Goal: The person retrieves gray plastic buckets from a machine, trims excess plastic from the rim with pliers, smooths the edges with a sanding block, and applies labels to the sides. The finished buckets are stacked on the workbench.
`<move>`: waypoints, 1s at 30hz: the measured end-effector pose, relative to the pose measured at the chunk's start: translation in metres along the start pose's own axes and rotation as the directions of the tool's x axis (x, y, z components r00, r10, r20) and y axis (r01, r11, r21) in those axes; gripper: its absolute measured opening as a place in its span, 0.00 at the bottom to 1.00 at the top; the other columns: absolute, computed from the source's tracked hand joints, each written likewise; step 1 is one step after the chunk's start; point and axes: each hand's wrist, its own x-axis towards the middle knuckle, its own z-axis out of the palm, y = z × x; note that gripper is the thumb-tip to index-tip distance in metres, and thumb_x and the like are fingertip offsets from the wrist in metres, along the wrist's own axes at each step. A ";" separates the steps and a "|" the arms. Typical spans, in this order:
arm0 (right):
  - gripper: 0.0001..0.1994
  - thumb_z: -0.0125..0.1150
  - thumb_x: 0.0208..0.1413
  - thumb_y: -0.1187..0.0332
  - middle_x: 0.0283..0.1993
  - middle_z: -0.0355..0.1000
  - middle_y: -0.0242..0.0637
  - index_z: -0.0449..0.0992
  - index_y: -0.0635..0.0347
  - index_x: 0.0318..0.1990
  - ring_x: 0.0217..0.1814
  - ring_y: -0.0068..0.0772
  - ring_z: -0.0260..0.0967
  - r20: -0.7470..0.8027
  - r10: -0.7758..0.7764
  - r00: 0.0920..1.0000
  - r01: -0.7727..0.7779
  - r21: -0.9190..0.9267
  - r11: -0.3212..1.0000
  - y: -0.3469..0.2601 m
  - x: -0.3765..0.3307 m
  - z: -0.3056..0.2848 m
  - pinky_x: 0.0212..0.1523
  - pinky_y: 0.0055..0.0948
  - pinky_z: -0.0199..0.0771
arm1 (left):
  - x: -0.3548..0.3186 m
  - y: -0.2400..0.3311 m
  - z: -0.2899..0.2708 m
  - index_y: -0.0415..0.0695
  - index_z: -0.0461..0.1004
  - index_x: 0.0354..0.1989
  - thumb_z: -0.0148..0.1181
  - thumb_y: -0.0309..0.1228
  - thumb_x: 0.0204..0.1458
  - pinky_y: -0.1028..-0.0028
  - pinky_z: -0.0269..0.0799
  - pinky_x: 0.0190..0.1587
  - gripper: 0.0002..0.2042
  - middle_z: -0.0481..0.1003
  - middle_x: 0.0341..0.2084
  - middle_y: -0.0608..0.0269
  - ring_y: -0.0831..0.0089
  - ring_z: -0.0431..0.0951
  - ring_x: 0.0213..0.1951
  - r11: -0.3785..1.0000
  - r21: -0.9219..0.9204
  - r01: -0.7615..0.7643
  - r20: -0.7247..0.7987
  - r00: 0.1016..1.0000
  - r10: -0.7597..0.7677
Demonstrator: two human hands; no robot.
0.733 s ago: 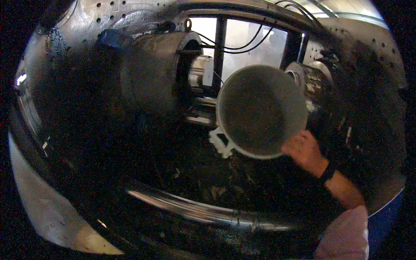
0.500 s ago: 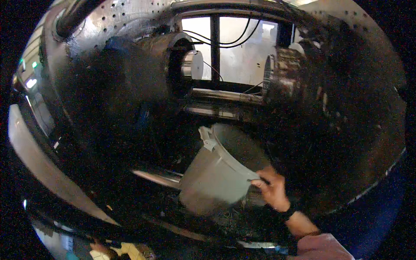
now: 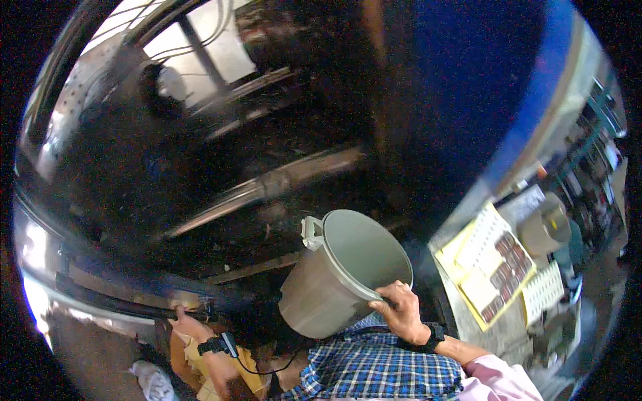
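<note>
A grey plastic bucket point(image 3: 317, 291) hangs tilted in front of my body, its mouth facing up and to the right. My right hand point(image 3: 401, 313) is closed on the near right part of its rim, thumb outside. A pale handle lug point(image 3: 311, 232) sticks out from the far left of the rim. What I see of the inside is bare grey wall; the bottom is hidden. At the lower left, my left hand point(image 3: 190, 325) is closed beside a dark rail point(image 3: 134, 309) along the machine's front. Its grip is partly hidden and blurred.
The dark machine cavity, with a metal bar point(image 3: 267, 186) across it, lies ahead. A blue panel point(image 3: 461, 87) rises at the right. Beyond it, a bench holds yellow-backed sheets with dark blocks point(image 3: 508, 274) and another grey container point(image 3: 545, 227). A white cloth point(image 3: 152, 381) lies lower left.
My view has swung right and down. The bucket has come out of the machine cavity toward my body, still held by the rim in my right hand. My left hand now shows more fully.
</note>
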 end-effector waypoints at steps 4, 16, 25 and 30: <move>0.11 0.65 0.44 0.63 0.27 0.70 0.37 0.74 0.59 0.32 0.30 0.40 0.64 -0.141 0.047 0.989 -0.051 -0.028 0.998 -0.017 -0.058 -0.024 0.31 0.34 0.60 | -0.039 0.058 -0.014 0.35 0.67 0.35 0.55 0.23 0.46 0.68 0.65 0.41 0.09 0.70 0.33 0.59 0.66 0.68 0.35 0.870 -0.369 0.327 0.362 0.913 -0.189; 0.11 0.61 0.52 0.66 0.32 0.71 0.28 0.74 0.65 0.37 0.33 0.17 0.64 -0.335 0.745 0.577 -0.389 0.689 0.611 -0.003 -0.213 -0.096 0.35 0.19 0.64 | -0.176 0.150 -0.040 0.43 0.65 0.31 0.56 0.21 0.48 0.73 0.64 0.39 0.06 0.64 0.28 0.67 0.75 0.64 0.32 0.936 -0.204 0.287 0.905 0.421 0.068; 0.10 0.62 0.50 0.67 0.30 0.69 0.26 0.74 0.64 0.36 0.29 0.13 0.61 -0.556 0.769 0.316 -0.266 0.726 0.634 -0.025 -0.299 -0.082 0.31 0.17 0.63 | -0.258 0.210 -0.026 0.41 0.65 0.40 0.56 0.23 0.50 0.71 0.62 0.47 0.10 0.66 0.34 0.64 0.72 0.66 0.38 0.925 -0.290 0.246 0.956 0.111 0.270; 0.09 0.61 0.50 0.68 0.32 0.70 0.26 0.74 0.64 0.36 0.32 0.16 0.63 -0.651 0.719 0.245 -0.162 0.703 0.692 -0.034 -0.323 -0.083 0.35 0.18 0.64 | -0.293 0.219 -0.010 0.38 0.65 0.43 0.54 0.22 0.51 0.70 0.62 0.50 0.11 0.67 0.37 0.61 0.70 0.67 0.41 0.875 -0.409 0.261 0.908 0.016 0.419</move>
